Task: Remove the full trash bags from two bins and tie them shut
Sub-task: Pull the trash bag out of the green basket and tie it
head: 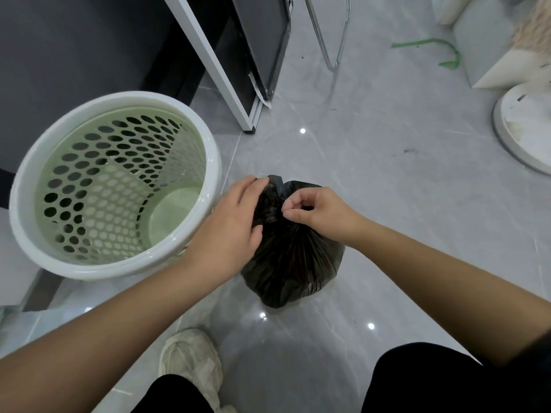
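A black trash bag (290,263) sits on the grey tiled floor (402,180), just to the right of a round bin (214,174) with a white rim and a pale green perforated wall. The bin stands upright with no bag in it, its bottom showing. The bag is out of the bin, bulging at the base and gathered into pleats at its neck.

The left hand (229,225) lies over the left side of the gathered top, its fingers (256,181) pressed together and curled against the plastic, the thumb touching the bag lower down. The right hand (316,211) is at the right of the neck, its fingers (290,214) bent in and pinching a fold of the black plastic. Whether a knot is formed cannot be told.

Near the lower edge of the floor, a pale worn shoe (193,362) and dark trouser legs show. A white table leg (220,70) stands beyond the bin, and a white round base (524,126) rests at the right.
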`<state>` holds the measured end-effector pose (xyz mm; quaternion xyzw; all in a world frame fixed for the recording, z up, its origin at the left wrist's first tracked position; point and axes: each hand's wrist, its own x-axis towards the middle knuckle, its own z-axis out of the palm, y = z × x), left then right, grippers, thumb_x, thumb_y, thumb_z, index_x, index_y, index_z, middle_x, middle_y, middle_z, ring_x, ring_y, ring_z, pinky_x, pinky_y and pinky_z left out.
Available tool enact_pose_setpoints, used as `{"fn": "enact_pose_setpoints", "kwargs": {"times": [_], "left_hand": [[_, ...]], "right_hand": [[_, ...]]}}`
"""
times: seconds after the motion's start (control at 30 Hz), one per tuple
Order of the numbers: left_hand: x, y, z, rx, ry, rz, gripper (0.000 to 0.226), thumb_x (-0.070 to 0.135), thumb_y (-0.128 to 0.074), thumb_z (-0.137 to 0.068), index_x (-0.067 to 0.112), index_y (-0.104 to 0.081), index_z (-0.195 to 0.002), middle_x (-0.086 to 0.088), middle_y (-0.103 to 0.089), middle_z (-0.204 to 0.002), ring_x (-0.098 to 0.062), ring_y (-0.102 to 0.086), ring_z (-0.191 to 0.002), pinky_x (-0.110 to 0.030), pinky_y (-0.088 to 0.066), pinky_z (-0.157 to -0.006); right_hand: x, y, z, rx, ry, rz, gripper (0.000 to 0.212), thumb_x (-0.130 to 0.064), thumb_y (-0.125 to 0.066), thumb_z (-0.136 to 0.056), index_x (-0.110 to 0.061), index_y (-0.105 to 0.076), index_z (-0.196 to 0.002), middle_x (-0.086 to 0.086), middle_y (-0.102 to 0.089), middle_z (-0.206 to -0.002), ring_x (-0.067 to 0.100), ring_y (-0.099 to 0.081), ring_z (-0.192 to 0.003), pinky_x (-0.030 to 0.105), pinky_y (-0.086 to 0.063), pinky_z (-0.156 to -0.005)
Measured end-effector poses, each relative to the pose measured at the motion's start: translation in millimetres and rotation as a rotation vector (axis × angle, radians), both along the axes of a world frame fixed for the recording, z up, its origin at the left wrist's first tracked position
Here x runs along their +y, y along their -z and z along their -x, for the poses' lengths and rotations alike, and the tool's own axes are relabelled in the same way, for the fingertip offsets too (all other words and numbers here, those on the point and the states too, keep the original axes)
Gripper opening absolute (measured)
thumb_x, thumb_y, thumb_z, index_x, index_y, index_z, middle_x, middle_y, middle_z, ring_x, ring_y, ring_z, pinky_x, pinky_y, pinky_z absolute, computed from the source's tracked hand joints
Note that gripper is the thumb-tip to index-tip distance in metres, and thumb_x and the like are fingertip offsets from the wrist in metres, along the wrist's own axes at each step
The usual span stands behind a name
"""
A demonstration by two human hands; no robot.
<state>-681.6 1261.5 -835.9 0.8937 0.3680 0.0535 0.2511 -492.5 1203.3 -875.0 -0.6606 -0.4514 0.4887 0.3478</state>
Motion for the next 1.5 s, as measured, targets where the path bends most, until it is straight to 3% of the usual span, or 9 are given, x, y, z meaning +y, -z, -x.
{"fn": "enact_pose_setpoints", "kwargs": {"times": [0.23,0.37,0.6,0.73,0.9,1.07,1.2,1.3,1.5], "left_hand": [[19,19,-24,0.261,0.207,-0.257,0.047,0.024,-0.056,-0.091,0.021,-0.043,-0.136,0.000,-0.028,-0.155,-0.027,-0.018,-0.145,-0.046,-0.024,-0.113],[24,12,-32,0.220,0.242,-0.251,0.012,0.009,-0.044,-0.088,0.017,-0.048,-0.096,0.003,-0.049,-0.090,-0.024,-0.049,-0.095,-0.033,-0.032,-0.080],[17,-2,-41,0.196,-0.085,0.329,0.026,0.014,-0.037,-0.091,0.010,-0.043,-0.066,-0.004,-0.047,-0.066,-0.025,-0.047,-0.070,-0.033,-0.032,-0.061],[13,-4,-38,0.019,-0.315,0.899,0.032,0.030,-0.045,-0.088,0.021,-0.035,-0.058,0.002,-0.029,-0.051,-0.018,-0.026,-0.047,-0.025,-0.024,-0.046],[6,-4,-25,-0.129,-0.252,1.165,0.037,0.028,-0.038,-0.101,0.018,-0.041,-0.066,0.004,-0.020,-0.053,-0.011,-0.013,-0.045,-0.024,-0.016,-0.044],[-24,13,-24,-0.270,-0.331,1.177,0.033,0.020,-0.033,-0.103,0.014,-0.046,-0.074,0.006,-0.030,-0.047,-0.007,-0.024,-0.035,-0.022,-0.032,-0.042],[-40,36,-28,-0.177,-0.316,0.843,0.035,0.020,-0.038,-0.100,0.017,-0.048,-0.067,0.009,-0.042,-0.047,-0.010,-0.042,-0.037,-0.027,-0.038,-0.046],[-43,42,-27,-0.036,-0.197,0.480,0.031,0.023,-0.041,-0.098,0.014,-0.053,-0.071,-0.005,-0.063,-0.071,-0.030,-0.061,-0.073,-0.038,-0.048,-0.067],[-48,44,-17,0.145,-0.033,0.330,0.027,0.029,-0.041,-0.095,0.015,-0.060,-0.081,-0.010,-0.066,-0.085,-0.032,-0.063,-0.084,-0.039,-0.050,-0.073]], "right_hand": [[0,-4,-3,-0.046,-0.103,-0.038,0.025,-0.006,-0.061,-0.089,-0.029,-0.067,-0.082,-0.009,-0.068,-0.076,0.002,-0.064,-0.077,0.019,-0.046,-0.083],[-3,0,-4,-0.080,-0.098,-0.083,0.021,-0.010,-0.064,-0.086,-0.030,-0.059,-0.084,-0.011,-0.066,-0.074,0.007,-0.063,-0.078,0.029,-0.048,-0.085],[-6,-1,2,-0.729,-0.281,-0.297,0.016,-0.019,-0.059,-0.088,-0.012,-0.069,-0.098,0.002,-0.067,-0.090,0.023,-0.061,-0.087,0.036,-0.049,-0.077],[-7,-6,6,-0.826,-0.232,-0.324,0.019,-0.023,-0.055,-0.091,-0.015,-0.069,-0.101,0.003,-0.065,-0.097,0.024,-0.060,-0.092,0.030,-0.042,-0.068],[-14,-16,9,-0.889,-0.106,-0.329,0.014,-0.026,-0.061,-0.087,-0.020,-0.074,-0.089,0.001,-0.060,-0.087,0.023,-0.059,-0.083,0.032,-0.046,-0.056],[-8,-24,9,-0.454,0.099,0.004,0.017,-0.017,-0.061,-0.083,-0.026,-0.075,-0.087,-0.012,-0.070,-0.073,-0.001,-0.063,-0.067,0.028,-0.052,-0.071],[-2,-34,13,0.007,0.240,0.318,0.017,-0.004,-0.059,-0.086,-0.014,-0.073,-0.090,0.006,-0.071,-0.078,0.001,-0.044,-0.035,0.014,-0.034,-0.038],[2,-43,16,0.404,0.364,0.555,0.018,0.001,-0.049,-0.093,-0.008,-0.064,-0.089,0.010,-0.071,-0.083,0.001,-0.050,-0.036,0.011,-0.031,-0.031],[1,-50,17,0.432,0.273,0.667,0.020,0.001,-0.043,-0.096,-0.005,-0.061,-0.089,0.009,-0.068,-0.079,0.006,-0.066,-0.052,0.017,-0.055,-0.056]]}}
